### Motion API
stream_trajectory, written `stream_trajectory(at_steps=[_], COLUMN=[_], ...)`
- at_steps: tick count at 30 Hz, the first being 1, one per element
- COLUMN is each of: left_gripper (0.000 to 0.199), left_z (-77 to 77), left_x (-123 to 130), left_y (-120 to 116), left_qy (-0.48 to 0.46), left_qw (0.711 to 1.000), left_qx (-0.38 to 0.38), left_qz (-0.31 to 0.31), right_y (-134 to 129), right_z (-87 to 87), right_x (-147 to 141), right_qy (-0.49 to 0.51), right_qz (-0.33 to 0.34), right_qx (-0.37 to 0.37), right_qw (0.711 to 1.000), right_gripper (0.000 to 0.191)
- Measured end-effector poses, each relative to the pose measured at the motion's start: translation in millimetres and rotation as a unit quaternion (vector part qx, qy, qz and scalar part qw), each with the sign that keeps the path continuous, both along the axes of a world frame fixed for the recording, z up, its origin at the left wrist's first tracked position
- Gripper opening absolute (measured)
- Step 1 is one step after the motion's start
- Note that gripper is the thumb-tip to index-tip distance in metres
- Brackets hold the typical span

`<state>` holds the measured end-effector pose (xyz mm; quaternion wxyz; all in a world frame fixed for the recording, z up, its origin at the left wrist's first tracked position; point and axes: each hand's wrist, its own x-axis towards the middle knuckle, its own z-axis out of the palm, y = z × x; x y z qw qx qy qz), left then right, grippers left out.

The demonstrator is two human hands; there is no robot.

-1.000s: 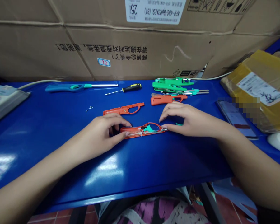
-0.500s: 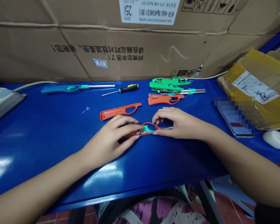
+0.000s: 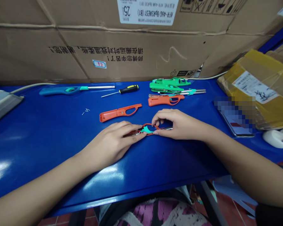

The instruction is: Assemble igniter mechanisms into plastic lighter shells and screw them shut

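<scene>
Between my hands lies an opened orange gas lighter [image 3: 151,133], its insides showing, with a teal trigger [image 3: 147,129] at the finger loop. My left hand [image 3: 113,139] is closed around the handle end, fingertips and thumb beside the trigger. On the other end, my right hand [image 3: 173,124] grips the loop and the metal tube with thumb and bent fingers. Part of the lighter is hidden under both hands. Just beyond, a loose orange shell half [image 3: 120,113] lies with its inner side up.
Further back are a blue lighter [image 3: 76,89], a screwdriver [image 3: 128,89], green lighter parts [image 3: 168,84] and another orange lighter piece [image 3: 165,100]. Small screws [image 3: 86,111] lie at left. A phone [image 3: 235,121] and a taped carton [image 3: 252,88] stand right; a large cardboard box [image 3: 73,37] walls the back.
My left hand's fingers have shifted along the lighter, now flatter and closer to the trigger. My right hand keeps its grip. The whole view has moved slightly.
</scene>
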<state>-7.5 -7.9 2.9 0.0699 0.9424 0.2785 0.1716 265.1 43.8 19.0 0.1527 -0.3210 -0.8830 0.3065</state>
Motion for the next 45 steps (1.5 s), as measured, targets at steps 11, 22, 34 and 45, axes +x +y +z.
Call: stream_trajectory(at_steps=[11,22,34,45], left_gripper=[0.036,0.035,0.037,0.036], left_z=[0.9,5.3,3.4,1.3], left_x=[1.0,4.4,3.6,1.0], left_y=[-0.7,-3.7,-3.6,-3.9], left_qy=[0.004,0.034,0.024,0.017], left_qw=[0.999,0.997,0.998,0.998], left_qx=[0.035,0.065,0.058,0.056], left_qz=[0.005,0.013,0.011,0.007], right_y=[-0.1,-0.7,-5.3,-7.1], right_z=[4.0,4.4,-0.7,-6.2], right_x=[0.1,0.7,-9.7,-14.9], right_qy=[-0.003,0.002,0.035,0.038], right_qz=[0.000,0.000,0.007,-0.027], right_qx=[-0.024,-0.025,0.038,0.010], right_qw=[1.000,1.000,0.999,0.999], right_gripper=[0.016,0.020,0.009,0.008])
